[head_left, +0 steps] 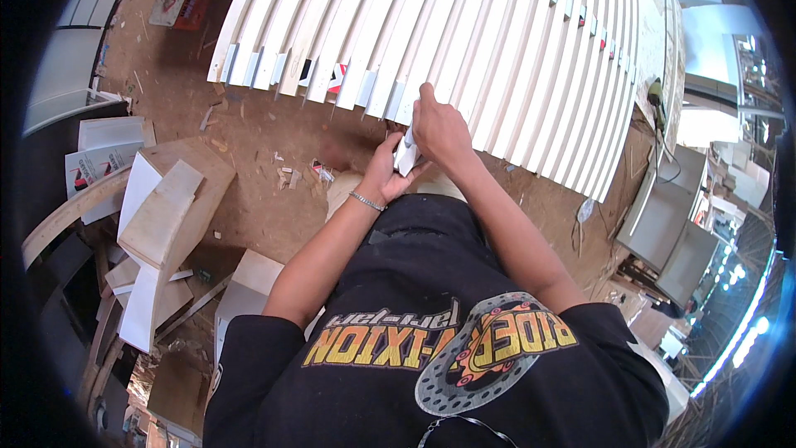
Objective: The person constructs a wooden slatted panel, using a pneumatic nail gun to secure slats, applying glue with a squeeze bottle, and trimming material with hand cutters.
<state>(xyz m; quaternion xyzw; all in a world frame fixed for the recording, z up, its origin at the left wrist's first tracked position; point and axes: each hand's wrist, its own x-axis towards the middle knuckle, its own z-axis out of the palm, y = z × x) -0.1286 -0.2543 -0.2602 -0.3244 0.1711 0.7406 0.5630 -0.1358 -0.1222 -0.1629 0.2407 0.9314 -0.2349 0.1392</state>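
Observation:
Close in front of my body, both hands meet at a narrow white strip [405, 155] with a greyish, shiny part on it. My left hand [386, 168], with a chain bracelet at the wrist, is closed round the strip from the left and below. My right hand [441, 131] is closed over its upper part, with its fingers bent. Whether the strip is a loose piece or the end of a longer one is hidden by my hands. Just beyond them lies a row of long white slats [431, 50], side by side, several with grey-silver pieces at their near ends.
White and bare-wood panels [170, 207] are piled on the left. Offcuts and scraps [286, 176] litter the brown floor. A red crate [192, 7] stands at the far left. To the right are a green corded power tool [655, 91] and grey box-like cabinets [663, 207].

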